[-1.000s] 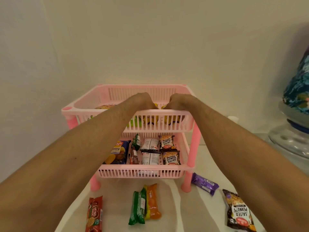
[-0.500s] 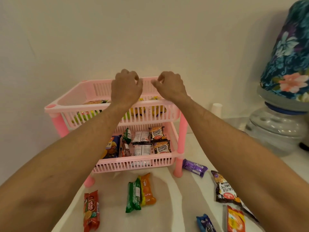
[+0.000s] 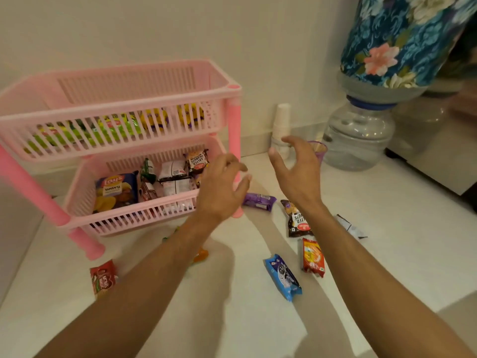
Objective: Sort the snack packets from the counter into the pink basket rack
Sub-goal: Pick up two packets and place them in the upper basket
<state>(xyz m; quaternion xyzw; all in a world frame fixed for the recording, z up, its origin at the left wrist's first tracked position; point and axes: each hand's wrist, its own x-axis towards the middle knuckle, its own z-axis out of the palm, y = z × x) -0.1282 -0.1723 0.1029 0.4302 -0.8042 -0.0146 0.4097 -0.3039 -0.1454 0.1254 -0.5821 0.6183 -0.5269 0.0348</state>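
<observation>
The pink basket rack stands at the left with two tiers, both holding several packets. My left hand hovers open in front of the rack's right front leg. My right hand is open too, fingers spread, above the counter to the right of the rack. Between and below the hands lie a purple packet, a salted peanuts packet, a red-orange packet and a blue cookie packet. A red biscuit packet lies at the front left. Orange and green packets are mostly hidden under my left forearm.
A water jug with a floral cover stands at the back right. A stack of white cups leans by the wall, with a small purple cup beside it. A white wrapper lies right of my right forearm.
Both hands have left the top basket's front rim and dropped down to the right, now open over the counter. The view has swung right, revealing more packets.
</observation>
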